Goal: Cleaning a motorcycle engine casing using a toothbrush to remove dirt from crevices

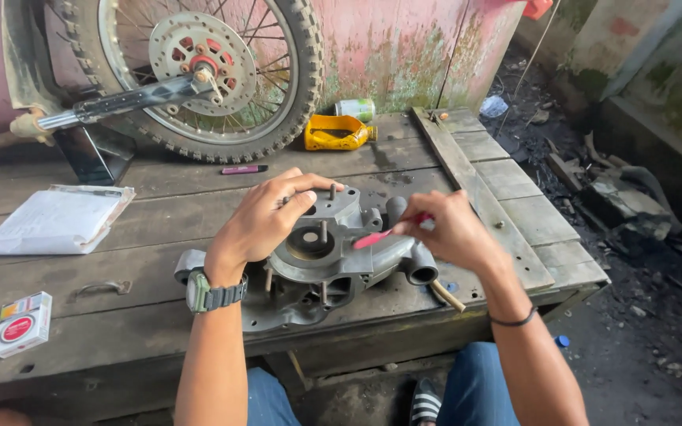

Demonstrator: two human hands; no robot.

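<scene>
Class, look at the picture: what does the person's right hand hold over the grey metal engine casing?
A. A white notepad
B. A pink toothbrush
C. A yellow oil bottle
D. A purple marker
B: the right hand pinches a pink toothbrush, its head lying on the grey metal engine casing, while the left hand grips the casing's top edge.

Casing (317, 264): cast metal, matt grey, rough. Brush (384, 233): glossy red plastic. Bench (120, 315): weathered wood, matt, stained. Booklet (53, 219): paper, matt white. Tyre (294, 87): knobbly matt rubber. Disc (199, 47): bare metal. Bottle (337, 132): glossy yellow plastic
</scene>
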